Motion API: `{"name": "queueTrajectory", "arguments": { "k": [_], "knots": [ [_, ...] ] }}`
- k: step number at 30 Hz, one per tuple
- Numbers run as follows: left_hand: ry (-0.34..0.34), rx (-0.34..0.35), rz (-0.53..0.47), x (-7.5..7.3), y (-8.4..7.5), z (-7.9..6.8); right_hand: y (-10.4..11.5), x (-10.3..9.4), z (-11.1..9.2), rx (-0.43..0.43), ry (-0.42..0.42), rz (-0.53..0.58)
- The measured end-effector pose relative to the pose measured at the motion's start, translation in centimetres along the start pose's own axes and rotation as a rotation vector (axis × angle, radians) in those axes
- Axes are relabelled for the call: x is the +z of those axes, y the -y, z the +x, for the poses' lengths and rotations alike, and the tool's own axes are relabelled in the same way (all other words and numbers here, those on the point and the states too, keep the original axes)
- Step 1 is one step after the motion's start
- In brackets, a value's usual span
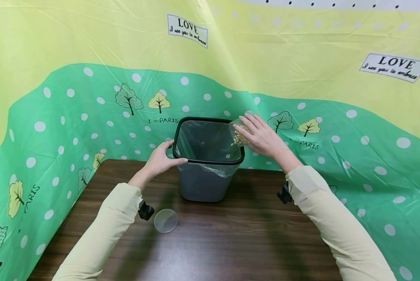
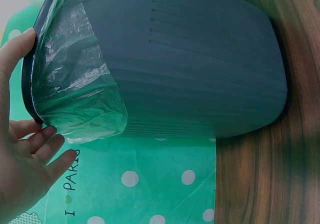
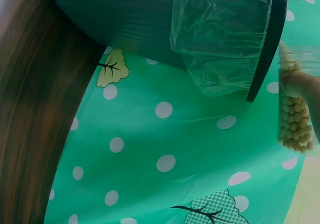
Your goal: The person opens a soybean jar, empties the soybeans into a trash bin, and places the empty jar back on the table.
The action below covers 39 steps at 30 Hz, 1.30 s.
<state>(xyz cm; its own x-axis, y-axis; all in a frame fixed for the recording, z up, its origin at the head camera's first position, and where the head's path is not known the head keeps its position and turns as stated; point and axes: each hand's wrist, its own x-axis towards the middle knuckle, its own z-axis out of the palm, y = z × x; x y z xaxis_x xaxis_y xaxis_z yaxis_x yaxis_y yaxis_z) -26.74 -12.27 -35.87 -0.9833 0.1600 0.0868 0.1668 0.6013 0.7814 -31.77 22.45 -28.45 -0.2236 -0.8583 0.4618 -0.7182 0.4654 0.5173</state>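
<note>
A grey trash can [image 1: 206, 185] with a black rim stands upright on the table, a clear plastic liner [image 2: 82, 79] folded over its rim. At the can's near left corner my left hand [image 1: 160, 159] grips the rim, thumb along the front edge and fingers at the left side. Over the right edge, my right hand [image 1: 262, 136] holds a clear plastic jar [image 3: 295, 116] tilted toward the can's opening. Small round pale-yellow beans [image 1: 240, 136] fill part of the jar. Fingers cover some of the jar in the head view.
A round clear lid [image 1: 165, 221] lies flat on the dark wooden table [image 1: 210, 249], left of the middle. Behind the table hangs a green and yellow printed cloth [image 1: 100, 117], close to the can's back.
</note>
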Motion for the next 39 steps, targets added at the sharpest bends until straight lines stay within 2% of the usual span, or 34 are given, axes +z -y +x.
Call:
{"name": "queueTrajectory", "arguments": {
  "k": [15, 23, 32, 39],
  "knots": [
    [-0.001, -0.004, -0.012, 0.0, -0.1, 0.0, 0.1, -1.0, 0.6, -0.052, 0.118, -0.099],
    [0.001, -0.002, -0.010, 0.0, 0.1, 0.0, 0.3, -1.6, 1.3, -0.075, 0.127, -0.155],
    [0.002, 0.002, -0.013, 0.1, 0.1, 0.0, 0.6, -0.4, 0.8, -0.018, 0.048, -0.049],
    [0.004, 0.002, -0.019, -0.1, 0.0, -0.1, 0.9, 0.1, 1.2, 0.018, 0.073, 0.008]
  ]
}}
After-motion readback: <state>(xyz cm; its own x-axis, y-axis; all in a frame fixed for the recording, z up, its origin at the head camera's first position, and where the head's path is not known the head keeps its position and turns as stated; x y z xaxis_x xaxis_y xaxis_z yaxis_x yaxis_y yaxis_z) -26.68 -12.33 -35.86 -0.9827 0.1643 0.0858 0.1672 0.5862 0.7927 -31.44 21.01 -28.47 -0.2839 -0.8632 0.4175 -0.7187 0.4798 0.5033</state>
